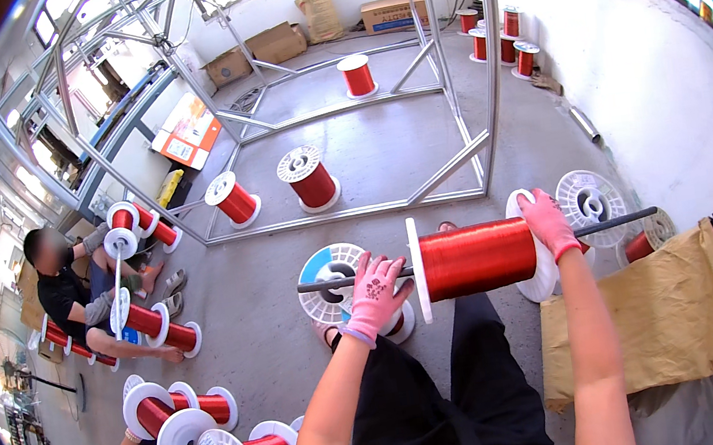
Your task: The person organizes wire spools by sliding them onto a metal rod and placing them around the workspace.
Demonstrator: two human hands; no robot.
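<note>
A large spool of red wire point(478, 258) with white flanges lies sideways in front of me. A dark rod point(615, 223) runs through it and sticks out at both ends. My left hand point(373, 296), in a pink glove, is closed round the rod just left of the spool. My right hand point(548, 221), also gloved in pink, grips the rim of the right flange. Under the rod's left end stands a white-flanged spool point(331, 266), partly hidden by my hand. Another white flange point(589, 196) shows behind the rod's right end.
Red wire spools point(312, 182) stand on the floor inside a metal frame point(347, 220). More spools point(523, 60) line the right wall. A tan sack point(643, 312) lies at my right. Two people point(66, 289) sit at left among spools on rods.
</note>
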